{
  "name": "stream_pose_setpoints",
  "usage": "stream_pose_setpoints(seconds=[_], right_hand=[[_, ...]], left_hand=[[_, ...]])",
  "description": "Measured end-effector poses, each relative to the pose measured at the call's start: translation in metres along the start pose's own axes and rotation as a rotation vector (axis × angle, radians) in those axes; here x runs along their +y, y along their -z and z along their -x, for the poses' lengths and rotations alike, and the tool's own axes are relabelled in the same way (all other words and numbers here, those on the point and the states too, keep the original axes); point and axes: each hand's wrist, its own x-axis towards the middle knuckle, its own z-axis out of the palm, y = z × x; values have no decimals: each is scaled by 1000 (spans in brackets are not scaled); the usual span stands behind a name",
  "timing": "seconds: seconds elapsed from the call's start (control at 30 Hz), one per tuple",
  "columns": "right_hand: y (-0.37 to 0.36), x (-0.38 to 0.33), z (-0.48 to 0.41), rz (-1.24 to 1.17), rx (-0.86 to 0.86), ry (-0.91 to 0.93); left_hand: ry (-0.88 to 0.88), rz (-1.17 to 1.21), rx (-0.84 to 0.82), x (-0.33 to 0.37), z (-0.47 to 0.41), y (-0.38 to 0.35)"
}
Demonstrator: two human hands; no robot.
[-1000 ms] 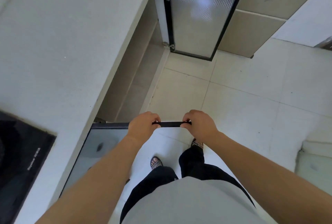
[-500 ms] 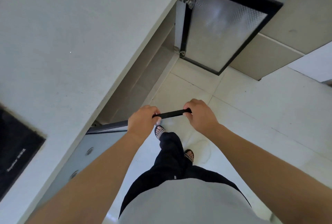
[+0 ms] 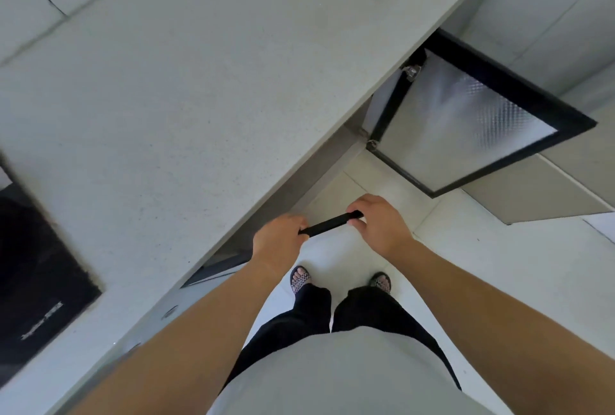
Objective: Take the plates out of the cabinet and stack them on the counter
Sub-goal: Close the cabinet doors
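Note:
No plates are in view. Both hands hold the black top edge of the near cabinet door (image 3: pixel 327 225), which juts out from under the pale counter (image 3: pixel 199 98). My left hand (image 3: pixel 279 238) grips the edge close to the counter. My right hand (image 3: pixel 379 225) pinches its outer end. The door's glass panel shows only as a sliver (image 3: pixel 216 268) below the counter edge. The cabinet's inside is hidden by the counter.
A second black-framed door with frosted glass (image 3: pixel 466 125) stands wide open further along. A black cooktop (image 3: pixel 33 265) is set in the counter at the left. My feet in sandals (image 3: pixel 301 278) stand on the pale tiled floor (image 3: pixel 499 265).
The near door, held in both hands, has swung in towards the counter and shows far less glass. My view has turned, and the far door now sits at the right.

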Motion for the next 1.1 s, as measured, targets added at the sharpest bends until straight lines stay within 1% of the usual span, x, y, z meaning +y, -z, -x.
stream_pose_setpoints(seconds=[0.1, 0.2, 0.37, 0.6, 0.7, 0.9, 1.0, 1.1], right_hand=[[6, 4, -18, 9, -46, 62], [15, 4, -39, 36, -89, 153], [36, 12, -71, 115, -211, 287], [52, 20, -99, 163, -300, 428], [54, 19, -109, 182, -314, 462], [55, 17, -127, 132, -283, 423], [50, 17, -132, 31, -234, 309], [44, 19, -129, -11, -210, 222]], left_hand=[[71, 29, 19, 1, -6, 2], [179, 78, 69, 7, -9, 5], [338, 159, 148, 22, -7, 5], [457, 186, 229, 47, 1, -6], [500, 193, 227, 56, 7, -11], [535, 200, 161, 66, 9, -12], [529, 213, 129, 64, 4, -12], [507, 224, 126, 59, 0, -9]])
